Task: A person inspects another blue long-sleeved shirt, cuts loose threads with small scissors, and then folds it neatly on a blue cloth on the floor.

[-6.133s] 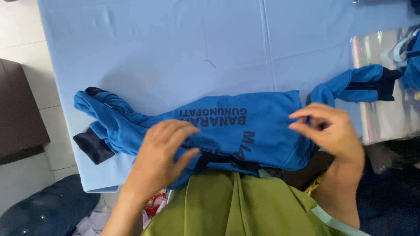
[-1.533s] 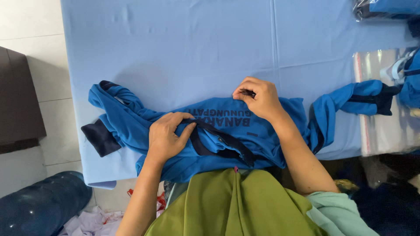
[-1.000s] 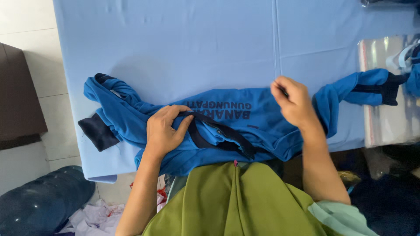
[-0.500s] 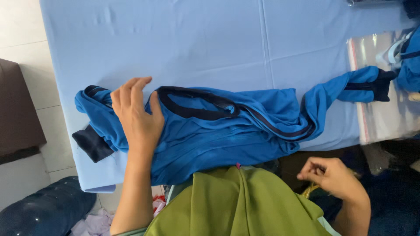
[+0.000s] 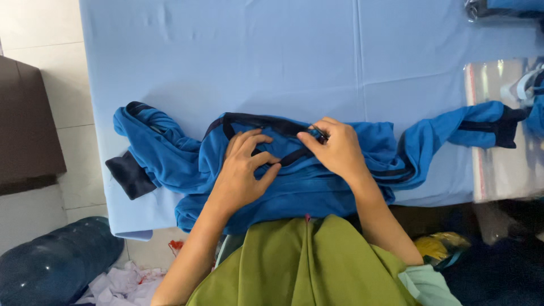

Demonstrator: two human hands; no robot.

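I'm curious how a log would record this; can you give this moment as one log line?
left hand: flat on blue jacket | right hand: pinching dark trim at its collar | jacket: spread on light blue table | clear bag: at right

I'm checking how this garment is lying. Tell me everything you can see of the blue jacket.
The blue jacket is soft knit-looking fabric with dark navy trim and cuffs. It lies crumpled across the near edge of the light blue table, one sleeve stretched to each side. The left hand presses on its middle; the right hand pinches the dark trim.
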